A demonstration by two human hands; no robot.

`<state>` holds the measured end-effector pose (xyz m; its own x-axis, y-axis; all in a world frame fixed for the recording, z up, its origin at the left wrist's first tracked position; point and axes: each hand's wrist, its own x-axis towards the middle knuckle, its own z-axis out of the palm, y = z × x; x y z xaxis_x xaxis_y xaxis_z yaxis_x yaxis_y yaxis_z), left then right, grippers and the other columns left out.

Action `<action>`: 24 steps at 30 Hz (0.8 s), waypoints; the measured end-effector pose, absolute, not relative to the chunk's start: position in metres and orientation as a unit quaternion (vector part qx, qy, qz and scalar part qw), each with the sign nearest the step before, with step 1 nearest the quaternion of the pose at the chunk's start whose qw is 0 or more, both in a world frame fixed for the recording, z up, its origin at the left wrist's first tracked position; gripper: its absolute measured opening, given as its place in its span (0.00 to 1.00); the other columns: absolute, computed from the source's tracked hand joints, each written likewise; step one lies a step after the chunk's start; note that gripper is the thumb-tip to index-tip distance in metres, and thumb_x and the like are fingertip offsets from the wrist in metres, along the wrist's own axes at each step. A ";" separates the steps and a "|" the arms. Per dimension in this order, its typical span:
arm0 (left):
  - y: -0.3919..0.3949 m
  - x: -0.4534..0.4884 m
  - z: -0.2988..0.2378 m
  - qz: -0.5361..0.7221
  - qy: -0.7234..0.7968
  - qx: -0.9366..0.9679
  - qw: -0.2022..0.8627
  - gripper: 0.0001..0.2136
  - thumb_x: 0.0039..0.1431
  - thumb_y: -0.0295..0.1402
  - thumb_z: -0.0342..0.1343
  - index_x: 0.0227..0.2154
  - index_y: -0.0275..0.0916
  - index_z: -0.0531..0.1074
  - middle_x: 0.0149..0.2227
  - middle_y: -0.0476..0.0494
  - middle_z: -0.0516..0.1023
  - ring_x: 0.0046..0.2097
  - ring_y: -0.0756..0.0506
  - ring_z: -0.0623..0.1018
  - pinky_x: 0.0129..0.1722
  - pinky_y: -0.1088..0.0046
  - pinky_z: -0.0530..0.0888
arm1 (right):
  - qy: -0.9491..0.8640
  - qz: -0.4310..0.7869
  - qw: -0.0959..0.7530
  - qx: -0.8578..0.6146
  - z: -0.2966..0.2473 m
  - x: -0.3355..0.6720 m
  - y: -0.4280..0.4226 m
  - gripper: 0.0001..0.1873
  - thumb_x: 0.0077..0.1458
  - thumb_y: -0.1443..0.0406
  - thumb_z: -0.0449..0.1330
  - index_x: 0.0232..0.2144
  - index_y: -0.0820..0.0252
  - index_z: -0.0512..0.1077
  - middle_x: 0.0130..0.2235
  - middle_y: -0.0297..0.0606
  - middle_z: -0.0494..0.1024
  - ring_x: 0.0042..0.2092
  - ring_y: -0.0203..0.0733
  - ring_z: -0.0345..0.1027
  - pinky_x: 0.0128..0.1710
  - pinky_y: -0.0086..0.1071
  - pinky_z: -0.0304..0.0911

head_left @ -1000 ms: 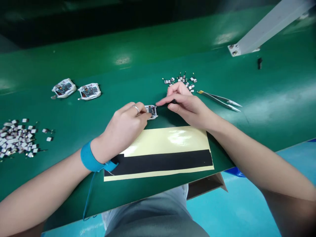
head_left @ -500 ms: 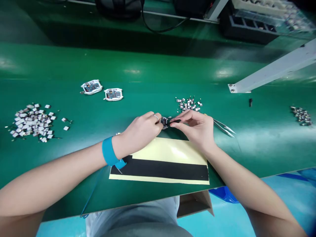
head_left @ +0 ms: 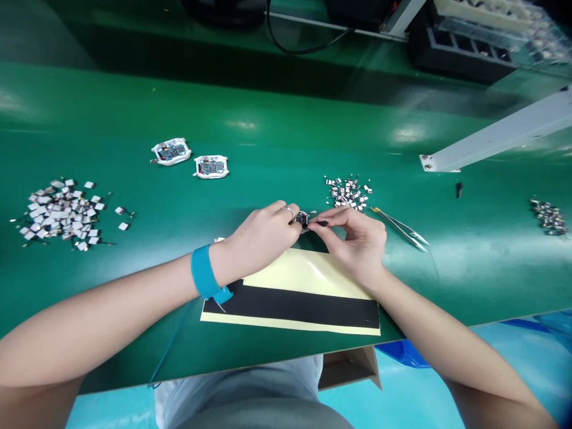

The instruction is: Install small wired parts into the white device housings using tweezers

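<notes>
My left hand (head_left: 263, 238), with a ring and a blue wrist strap (head_left: 203, 272), pinches a small white-framed circuit module (head_left: 303, 219) above the green table (head_left: 286, 155). My right hand (head_left: 357, 241) is closed too, its thumb and forefinger pressing a small black strip (head_left: 322, 223) against the module's right side. Under both hands lies a pale yellow sheet (head_left: 308, 277) with a black band (head_left: 295, 310) across it.
Two more white-framed modules (head_left: 171, 150) (head_left: 211, 166) lie at the back left. Heaps of small silver parts sit far left (head_left: 62, 213), behind my right hand (head_left: 348, 190) and far right (head_left: 549, 215). Tweezers (head_left: 402, 227) lie right of my hand. A grey metal bar (head_left: 496, 137) slants in at right.
The view has tilted up, showing more of the bench's back. My left hand lifted the module off the table and my right brought the black strip onto it.
</notes>
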<state>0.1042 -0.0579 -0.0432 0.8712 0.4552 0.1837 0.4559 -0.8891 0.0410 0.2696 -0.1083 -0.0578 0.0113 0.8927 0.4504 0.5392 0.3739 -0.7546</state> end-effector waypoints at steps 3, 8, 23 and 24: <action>-0.059 0.104 -0.043 -0.102 -0.231 -0.968 0.008 0.06 0.53 0.22 0.49 0.26 0.33 0.71 0.30 0.41 0.72 0.34 0.45 0.71 0.32 0.72 0.69 | -0.680 0.185 0.487 -0.516 -0.061 0.268 -0.110 0.09 0.43 0.73 0.61 0.22 0.58 0.65 0.27 0.35 0.74 0.31 0.38 0.71 0.29 0.33 0.67; -0.058 0.103 -0.041 -0.104 -0.233 -0.967 0.020 0.06 0.53 0.21 0.49 0.28 0.32 0.71 0.31 0.40 0.73 0.34 0.45 0.72 0.32 0.72 0.69 | -0.698 0.190 0.483 -0.493 -0.066 0.268 -0.109 0.12 0.41 0.79 0.57 0.21 0.58 0.64 0.28 0.34 0.74 0.32 0.39 0.71 0.29 0.33 0.67; -0.044 0.097 -0.046 -0.181 -0.270 -0.941 -0.092 0.09 0.53 0.23 0.50 0.36 0.33 0.72 0.33 0.44 0.76 0.34 0.47 0.75 0.34 0.73 0.71 | -0.786 -0.054 0.298 -0.539 -0.038 0.289 -0.107 0.18 0.48 0.75 0.56 0.43 0.60 0.62 0.35 0.38 0.76 0.34 0.37 0.72 0.30 0.28 0.69; -0.044 0.097 -0.045 -0.191 -0.286 -0.931 -0.119 0.09 0.53 0.24 0.50 0.37 0.34 0.72 0.33 0.45 0.76 0.34 0.48 0.75 0.33 0.74 0.71 | -0.798 -0.072 0.267 -0.535 -0.038 0.289 -0.107 0.19 0.49 0.75 0.55 0.45 0.61 0.61 0.34 0.39 0.77 0.33 0.37 0.72 0.28 0.28 0.68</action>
<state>0.0968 -0.0437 -0.0452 0.7635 0.5787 0.2865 0.4877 -0.8076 0.3316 0.2888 -0.1070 -0.0380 -0.2842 0.8163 0.5029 0.8930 0.4163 -0.1710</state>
